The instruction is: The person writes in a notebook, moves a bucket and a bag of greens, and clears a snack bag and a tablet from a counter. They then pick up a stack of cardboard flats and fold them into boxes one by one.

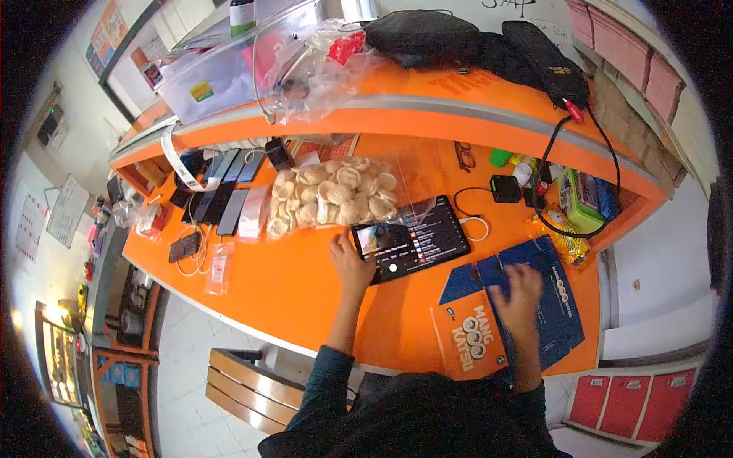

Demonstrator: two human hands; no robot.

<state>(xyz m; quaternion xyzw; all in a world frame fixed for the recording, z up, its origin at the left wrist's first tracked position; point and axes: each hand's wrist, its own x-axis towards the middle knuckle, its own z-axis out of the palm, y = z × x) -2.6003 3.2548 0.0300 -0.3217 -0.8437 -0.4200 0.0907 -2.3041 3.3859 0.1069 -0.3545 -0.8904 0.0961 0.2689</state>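
Observation:
My left hand [353, 267] rests at the left end of a black tablet [427, 243], its fingers apart and the thumb side right at the lower corner. The tablet's screen is lit, with a video and a list beside it. Over a flattened blue and orange cardboard box [561, 320] is my right hand [521, 298], fingers spread and slightly blurred. The orange panel of the box reads "MANG KATSU". Behind the tablet lies a clear plastic bag of round, pale crackers [334, 192].
Several phones [231, 212] and a cabled phone [184, 246] lie on the left of the orange table [298, 298]. A yellow snack packet [566, 238] sits at right. Above, a shelf holds a plastic bin [206, 84] and a black bag [420, 42]. A slatted chair [248, 389] stands in front.

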